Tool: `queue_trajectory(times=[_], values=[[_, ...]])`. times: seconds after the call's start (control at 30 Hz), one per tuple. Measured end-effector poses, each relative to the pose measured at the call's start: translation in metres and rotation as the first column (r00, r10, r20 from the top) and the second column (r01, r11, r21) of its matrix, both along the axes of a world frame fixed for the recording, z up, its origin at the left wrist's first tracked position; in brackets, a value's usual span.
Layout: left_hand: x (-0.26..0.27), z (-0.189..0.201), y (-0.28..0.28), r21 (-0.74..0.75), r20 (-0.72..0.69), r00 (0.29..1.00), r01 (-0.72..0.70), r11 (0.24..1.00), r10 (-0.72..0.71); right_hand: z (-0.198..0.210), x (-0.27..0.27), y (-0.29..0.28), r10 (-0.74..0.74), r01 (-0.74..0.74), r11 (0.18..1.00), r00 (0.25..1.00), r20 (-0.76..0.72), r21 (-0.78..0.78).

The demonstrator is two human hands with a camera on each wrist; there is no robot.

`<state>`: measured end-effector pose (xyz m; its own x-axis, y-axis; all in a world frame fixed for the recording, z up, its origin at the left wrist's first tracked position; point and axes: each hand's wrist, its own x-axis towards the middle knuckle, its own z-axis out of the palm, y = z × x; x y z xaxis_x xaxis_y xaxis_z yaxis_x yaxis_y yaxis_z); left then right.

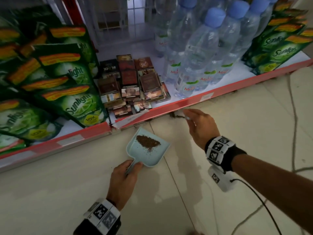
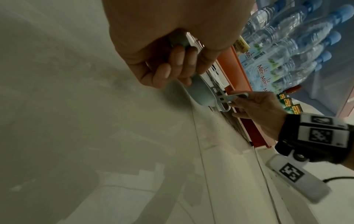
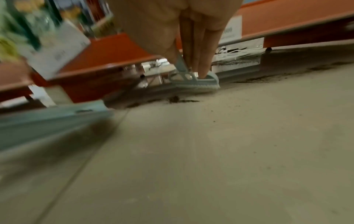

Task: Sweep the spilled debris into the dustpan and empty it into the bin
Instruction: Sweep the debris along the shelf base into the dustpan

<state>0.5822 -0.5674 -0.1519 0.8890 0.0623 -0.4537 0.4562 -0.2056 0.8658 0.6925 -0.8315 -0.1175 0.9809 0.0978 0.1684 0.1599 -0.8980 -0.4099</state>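
Observation:
A light blue dustpan (image 1: 152, 154) lies on the tiled floor in front of the shelf base, with a pile of brown debris (image 1: 147, 141) in it. My left hand (image 1: 133, 167) grips the pan's handle (image 2: 179, 40), fingers (image 2: 178, 65) curled round it. To the right, my right hand (image 1: 189, 116) pinches a small light blue brush (image 3: 193, 81), whose head touches the floor at the foot of the shelf. Loose dark debris (image 3: 176, 100) lies along the shelf base just beside the brush. The pan's rim (image 3: 47, 119) shows blurred at the left of the right wrist view. No bin is in view.
A low shelf with a red front edge (image 1: 194, 100) runs across the view. It holds green Sunlight packs (image 1: 76, 99), small dark cartons (image 1: 132, 85) and water bottles (image 1: 203, 53). Thin cables (image 1: 294, 116) trail over the tiles at the right.

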Motion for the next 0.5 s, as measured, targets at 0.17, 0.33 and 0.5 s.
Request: queue_trajectory(times=[0.17, 0.33, 0.5], values=[[-0.004, -0.002, 0.011, 0.002, -0.013, 1.000, -0.008, 1.000, 0.008, -0.014, 0.025, 0.009, -0.112, 0.098, 0.989, 0.986, -0.123, -0.113], [-0.013, 0.000, 0.007, 0.011, -0.011, 1.000, -0.006, 1.000, 0.006, -0.027, 0.029, 0.044, 0.120, -0.116, 0.993, 0.983, -0.139, 0.037], [-0.026, 0.004, 0.008, 0.030, -0.012, 1.000, -0.006, 1.000, 0.007, -0.020, 0.018, 0.050, 0.387, -0.370, 0.919, 0.914, -0.123, 0.138]])
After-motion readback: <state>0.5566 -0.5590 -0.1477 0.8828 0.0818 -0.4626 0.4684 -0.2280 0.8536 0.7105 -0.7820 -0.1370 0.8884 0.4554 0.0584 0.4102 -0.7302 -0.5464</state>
